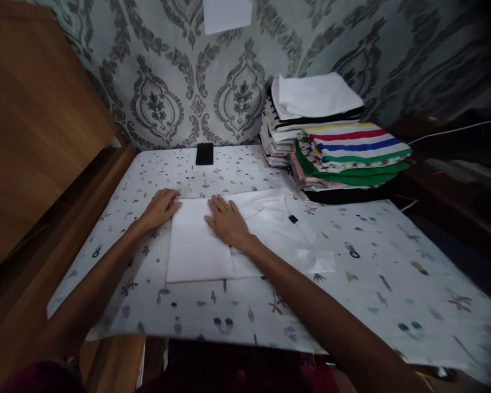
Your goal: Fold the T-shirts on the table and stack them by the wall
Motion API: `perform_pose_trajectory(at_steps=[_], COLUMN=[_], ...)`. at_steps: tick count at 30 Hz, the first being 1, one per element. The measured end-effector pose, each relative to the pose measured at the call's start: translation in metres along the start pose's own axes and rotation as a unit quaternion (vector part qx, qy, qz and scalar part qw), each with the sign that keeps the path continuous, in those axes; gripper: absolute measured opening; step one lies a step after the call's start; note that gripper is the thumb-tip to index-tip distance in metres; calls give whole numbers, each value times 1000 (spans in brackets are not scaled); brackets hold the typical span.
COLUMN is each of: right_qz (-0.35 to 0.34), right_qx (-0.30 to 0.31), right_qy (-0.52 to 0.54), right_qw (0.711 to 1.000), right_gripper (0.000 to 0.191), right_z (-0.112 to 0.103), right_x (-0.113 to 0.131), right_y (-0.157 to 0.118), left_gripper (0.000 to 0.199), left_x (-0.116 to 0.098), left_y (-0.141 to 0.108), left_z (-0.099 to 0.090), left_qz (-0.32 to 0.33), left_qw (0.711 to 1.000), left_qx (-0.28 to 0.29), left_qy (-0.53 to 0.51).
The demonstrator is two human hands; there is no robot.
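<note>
A white garment [265, 234] lies flat on the patterned table cover, its left part folded over into a smooth rectangular panel [198, 251]. Toward its right end is a small black label [293, 219]. My left hand [159, 208] rests at the panel's upper left corner, fingers apart, holding nothing. Flat on the garment, near the panel's upper right edge, lies my right hand [228, 221] with its fingers spread and nothing gripped.
Behind the garment, a black phone-like object [204, 154] lies near the wall. Two stacks of folded clothes stand at the back right, one topped with white cloth [317, 95], the other with striped cloth [358, 143]. Wooden furniture [41, 125] borders the left side.
</note>
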State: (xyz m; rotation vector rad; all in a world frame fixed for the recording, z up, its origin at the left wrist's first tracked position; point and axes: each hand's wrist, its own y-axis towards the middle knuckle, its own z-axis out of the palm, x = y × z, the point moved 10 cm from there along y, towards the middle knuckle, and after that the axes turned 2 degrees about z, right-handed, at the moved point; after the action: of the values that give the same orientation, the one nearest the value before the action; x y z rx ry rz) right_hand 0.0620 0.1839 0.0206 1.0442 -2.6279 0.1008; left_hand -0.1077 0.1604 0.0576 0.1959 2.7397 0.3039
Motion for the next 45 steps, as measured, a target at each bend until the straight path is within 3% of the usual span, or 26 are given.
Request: perform_pose_trajectory(at_steps=[3,6,8,10,13,16,20,24,29,35,39,45], right_qz=[-6,-6,15,39,35,-17,-151,-249,-256,-256,-230,-187], right_qx=[-2,-17,-58,-120,-181,-155,-54,-20,-39,-27,-28,-35], right_qy=[25,92,172,254,327,333,257,141,50,8,59,130], right_qw=[1000,996,983,959,927,930,953,958,965,966,971,973], right_gripper=[58,54,51,46,36,24,16,9,3,10,16,17], right_z=[3,-1,-15,-38,-71,-83,-61,-32,-25,-14,-12,-14], right_x=[-1,-8,-21,-36,-44,-26,20,45,56,83,77,63], right_y=[0,3,6,5,-11,-42,-95,-130,-131,-122,-113,-109], left_gripper=[31,27,26,27,25,15,10,15,19,18,28,56], left_x=[-33,-79,-103,-114,-113,-109,-112,-120,-135,-153,-158,-138], left_y=[-32,-72,-100,-125,-148,-156,-157,-159,-157,-155,-170,-180], left_z=[-10,-14,-11,-5,1,0,-4,-5,-1,2,21,42], left_qz=[19,56,81,94,100,102,115,133,133,134,140,-6], left_qw=[1000,997,993,989,988,991,991,984,964,959,959,951], left_qx=[1,41,83,112,111,83,54,33,20,-3,67,181], left_qy=[-5,-13,-9,7,36,34,51,115,230,249,235,251])
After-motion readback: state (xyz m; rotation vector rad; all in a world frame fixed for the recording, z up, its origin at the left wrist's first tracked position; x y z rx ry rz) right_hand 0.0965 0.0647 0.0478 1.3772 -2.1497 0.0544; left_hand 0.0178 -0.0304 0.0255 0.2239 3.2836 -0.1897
